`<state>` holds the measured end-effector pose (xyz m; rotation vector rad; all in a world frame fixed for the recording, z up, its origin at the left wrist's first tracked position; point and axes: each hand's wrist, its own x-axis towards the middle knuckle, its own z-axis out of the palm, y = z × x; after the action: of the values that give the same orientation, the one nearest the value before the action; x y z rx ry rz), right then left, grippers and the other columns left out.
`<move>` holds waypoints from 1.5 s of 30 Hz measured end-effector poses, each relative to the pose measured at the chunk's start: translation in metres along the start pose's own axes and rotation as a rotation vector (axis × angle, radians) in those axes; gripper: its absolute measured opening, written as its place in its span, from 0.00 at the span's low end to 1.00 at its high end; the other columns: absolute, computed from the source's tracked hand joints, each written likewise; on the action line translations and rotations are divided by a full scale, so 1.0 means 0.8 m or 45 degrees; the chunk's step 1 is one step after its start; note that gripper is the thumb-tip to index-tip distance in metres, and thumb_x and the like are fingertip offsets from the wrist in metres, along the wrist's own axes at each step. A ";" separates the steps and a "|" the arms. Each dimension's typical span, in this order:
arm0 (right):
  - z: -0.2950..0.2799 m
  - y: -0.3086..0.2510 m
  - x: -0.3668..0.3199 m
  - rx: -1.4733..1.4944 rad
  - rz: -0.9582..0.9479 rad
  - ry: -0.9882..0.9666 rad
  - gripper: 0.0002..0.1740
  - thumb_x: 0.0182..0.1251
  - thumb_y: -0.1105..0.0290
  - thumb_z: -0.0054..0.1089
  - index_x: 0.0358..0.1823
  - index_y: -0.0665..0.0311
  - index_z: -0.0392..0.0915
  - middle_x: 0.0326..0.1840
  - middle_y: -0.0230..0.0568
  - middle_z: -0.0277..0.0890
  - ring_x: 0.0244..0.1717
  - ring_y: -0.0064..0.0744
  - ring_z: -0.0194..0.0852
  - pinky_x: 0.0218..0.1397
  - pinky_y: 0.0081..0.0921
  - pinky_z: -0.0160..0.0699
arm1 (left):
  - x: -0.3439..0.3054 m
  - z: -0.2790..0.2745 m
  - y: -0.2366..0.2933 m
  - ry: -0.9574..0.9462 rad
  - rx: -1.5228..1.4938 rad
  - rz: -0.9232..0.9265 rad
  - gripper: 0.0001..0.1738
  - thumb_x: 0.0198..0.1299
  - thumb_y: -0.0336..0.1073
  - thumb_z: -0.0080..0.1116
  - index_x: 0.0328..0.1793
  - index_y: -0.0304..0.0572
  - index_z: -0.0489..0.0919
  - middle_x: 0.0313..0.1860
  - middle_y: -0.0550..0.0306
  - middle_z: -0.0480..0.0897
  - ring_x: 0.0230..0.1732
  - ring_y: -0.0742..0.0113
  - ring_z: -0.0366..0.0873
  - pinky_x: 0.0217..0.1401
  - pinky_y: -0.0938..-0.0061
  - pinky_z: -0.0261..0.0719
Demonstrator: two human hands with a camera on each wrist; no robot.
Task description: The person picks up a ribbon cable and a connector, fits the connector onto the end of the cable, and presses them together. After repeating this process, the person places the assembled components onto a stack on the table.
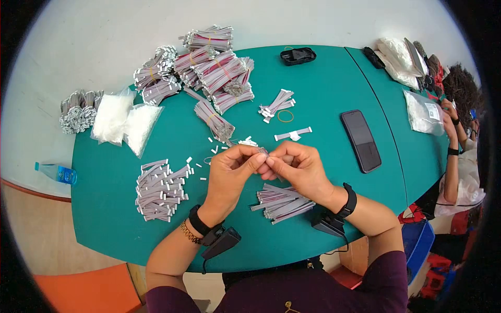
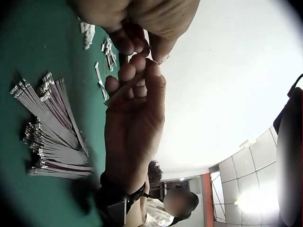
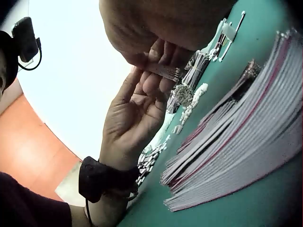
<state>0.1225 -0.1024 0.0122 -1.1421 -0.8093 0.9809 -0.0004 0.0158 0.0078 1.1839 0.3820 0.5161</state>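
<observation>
Above the table, my left hand [image 1: 232,169] and right hand [image 1: 302,169] meet at their fingertips. A short grey ribbon cable [image 3: 163,71] lies across the right hand's fingers, which grip it with the thumb; its bare crimped wire ends stick out. The left thumb and forefinger pinch at the cable's other end, where the fingertips hide the detail. Below the right hand is a loose stack of ribbon cables [image 1: 282,202]. Small white connectors [image 1: 248,142] lie scattered just beyond the left hand. Left of that hand is a pile of cables with white connectors [image 1: 160,190].
Rubber-banded cable bundles [image 1: 219,73] are heaped at the back. Bags of white parts [image 1: 112,117] and a water bottle [image 1: 57,173] stand left. A rubber band [image 1: 285,116], a finished-looking cable [image 1: 293,134] and a phone [image 1: 361,141] lie ahead and right. Another person's arms [image 1: 453,156] work at far right.
</observation>
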 end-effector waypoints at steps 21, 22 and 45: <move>0.001 0.003 0.000 0.013 -0.049 0.022 0.05 0.69 0.76 0.51 0.38 0.71 0.74 0.35 0.39 0.80 0.38 0.23 0.80 0.41 0.18 0.80 | -0.001 0.001 -0.005 0.009 -0.229 -0.119 0.09 0.61 0.32 0.60 0.43 0.34 0.80 0.36 0.58 0.82 0.36 0.76 0.75 0.41 0.80 0.73; 0.000 0.002 0.000 0.020 -0.044 0.016 0.05 0.69 0.75 0.51 0.38 0.71 0.74 0.35 0.39 0.80 0.38 0.23 0.80 0.40 0.18 0.80 | -0.001 0.001 -0.005 -0.001 -0.245 -0.120 0.09 0.61 0.32 0.60 0.43 0.34 0.80 0.36 0.59 0.81 0.35 0.76 0.75 0.41 0.80 0.73; -0.002 -0.008 0.003 -0.061 0.093 -0.043 0.05 0.68 0.73 0.55 0.37 0.69 0.74 0.32 0.39 0.80 0.33 0.21 0.79 0.36 0.17 0.79 | 0.000 0.001 0.004 -0.028 0.074 0.008 0.05 0.60 0.28 0.59 0.40 0.35 0.80 0.34 0.58 0.81 0.34 0.75 0.78 0.42 0.78 0.78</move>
<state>0.1265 -0.1012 0.0183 -1.2057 -0.8269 1.0486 -0.0004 0.0159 0.0114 1.2459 0.3768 0.4999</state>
